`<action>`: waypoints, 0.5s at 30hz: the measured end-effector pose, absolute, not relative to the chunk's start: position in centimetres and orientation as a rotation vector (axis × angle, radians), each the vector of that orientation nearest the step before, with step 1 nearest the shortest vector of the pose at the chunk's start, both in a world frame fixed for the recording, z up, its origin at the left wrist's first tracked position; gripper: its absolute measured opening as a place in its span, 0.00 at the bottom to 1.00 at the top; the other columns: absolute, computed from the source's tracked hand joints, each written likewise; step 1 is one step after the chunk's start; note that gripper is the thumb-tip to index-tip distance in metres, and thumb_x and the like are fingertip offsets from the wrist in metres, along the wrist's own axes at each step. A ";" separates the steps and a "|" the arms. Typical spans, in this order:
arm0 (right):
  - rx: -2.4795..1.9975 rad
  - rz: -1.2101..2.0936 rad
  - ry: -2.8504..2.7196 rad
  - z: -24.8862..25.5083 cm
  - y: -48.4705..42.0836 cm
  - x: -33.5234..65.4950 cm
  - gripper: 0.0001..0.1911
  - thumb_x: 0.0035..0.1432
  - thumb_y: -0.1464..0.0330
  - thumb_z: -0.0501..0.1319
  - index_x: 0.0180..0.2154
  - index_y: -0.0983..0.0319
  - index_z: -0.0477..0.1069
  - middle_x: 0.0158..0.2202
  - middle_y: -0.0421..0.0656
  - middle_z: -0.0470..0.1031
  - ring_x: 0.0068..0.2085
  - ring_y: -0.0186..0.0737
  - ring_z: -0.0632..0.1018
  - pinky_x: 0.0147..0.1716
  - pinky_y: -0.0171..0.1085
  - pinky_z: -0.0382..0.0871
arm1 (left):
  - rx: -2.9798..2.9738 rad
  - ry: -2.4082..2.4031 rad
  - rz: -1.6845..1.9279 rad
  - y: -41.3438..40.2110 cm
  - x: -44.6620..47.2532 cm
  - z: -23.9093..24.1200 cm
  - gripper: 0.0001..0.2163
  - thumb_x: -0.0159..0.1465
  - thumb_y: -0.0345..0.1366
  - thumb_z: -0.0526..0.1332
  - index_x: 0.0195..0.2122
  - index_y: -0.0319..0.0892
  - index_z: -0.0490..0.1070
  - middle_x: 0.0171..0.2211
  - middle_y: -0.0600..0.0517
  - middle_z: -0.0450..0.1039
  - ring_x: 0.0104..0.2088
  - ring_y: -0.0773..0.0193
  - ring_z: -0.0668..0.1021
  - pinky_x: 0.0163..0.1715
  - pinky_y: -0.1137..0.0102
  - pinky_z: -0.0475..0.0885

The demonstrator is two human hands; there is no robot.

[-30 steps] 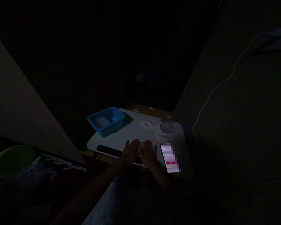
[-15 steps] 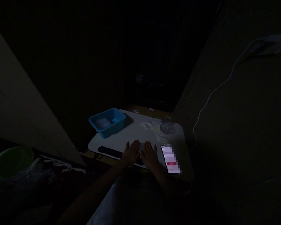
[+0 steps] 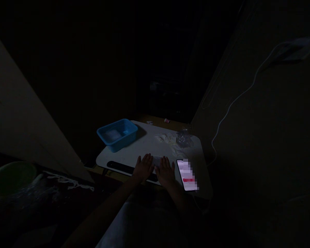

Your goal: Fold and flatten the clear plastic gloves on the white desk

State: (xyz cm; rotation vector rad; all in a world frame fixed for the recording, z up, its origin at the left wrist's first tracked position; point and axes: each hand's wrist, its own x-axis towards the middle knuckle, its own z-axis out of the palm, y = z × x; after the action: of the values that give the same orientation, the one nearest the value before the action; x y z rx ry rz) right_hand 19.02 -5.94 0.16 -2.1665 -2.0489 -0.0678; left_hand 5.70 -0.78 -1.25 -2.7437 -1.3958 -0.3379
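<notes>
The room is very dark. My left hand [image 3: 144, 168] and my right hand [image 3: 166, 171] lie flat, side by side, fingers stretched out, on a small white table [image 3: 147, 144]. Between the fingertips sits a small pale object [image 3: 156, 160] that I cannot make out; both hands touch or flank it. A lit phone [image 3: 187, 174] lies just right of my right hand.
A blue plastic tub [image 3: 117, 134] stands at the table's far left corner. Crumpled clear wrappers and pale scraps [image 3: 177, 139] lie at the far right. A dark strip [image 3: 119, 166] runs along the near edge. A white cable [image 3: 232, 103] hangs on the right wall. A green basin [image 3: 11, 177] sits at left.
Both hands stay flat in about the same place; the fingers shift slightly around the pale object. The view wobbles a little.
</notes>
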 end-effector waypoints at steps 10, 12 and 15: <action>-2.188 -0.027 -2.061 0.2 -5.7 19.0 0.28 0.59 0.61 0.38 0.57 0.67 0.46 0.60 0.48 0.44 0.60 0.42 0.42 0.54 0.50 0.30 | -2.876 -1.034 -0.362 -0.2 6.7 -0.7 0.21 0.63 0.38 0.41 0.57 0.40 0.49 0.58 0.48 0.49 0.58 0.61 0.52 0.55 0.56 0.41; -2.171 -0.036 -2.061 0.1 -5.8 19.0 0.27 0.58 0.63 0.38 0.57 0.67 0.47 0.60 0.48 0.44 0.60 0.43 0.42 0.54 0.50 0.30 | -2.917 -1.026 -0.318 0.0 7.2 -0.8 0.21 0.64 0.37 0.40 0.57 0.39 0.49 0.58 0.47 0.50 0.58 0.63 0.52 0.55 0.58 0.42; -2.156 -0.043 -2.052 0.2 -5.9 19.0 0.27 0.58 0.64 0.38 0.57 0.67 0.47 0.60 0.48 0.44 0.60 0.43 0.43 0.54 0.50 0.30 | -2.923 -1.115 -0.292 0.1 7.6 -1.3 0.21 0.64 0.39 0.37 0.57 0.39 0.49 0.58 0.47 0.49 0.58 0.63 0.52 0.55 0.58 0.43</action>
State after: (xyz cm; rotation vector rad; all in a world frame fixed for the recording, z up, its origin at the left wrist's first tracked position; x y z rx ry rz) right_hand 18.99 -5.89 0.15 -2.1559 -2.0523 -0.0432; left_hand 7.61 0.07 -1.30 -2.9227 -1.1145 -0.2915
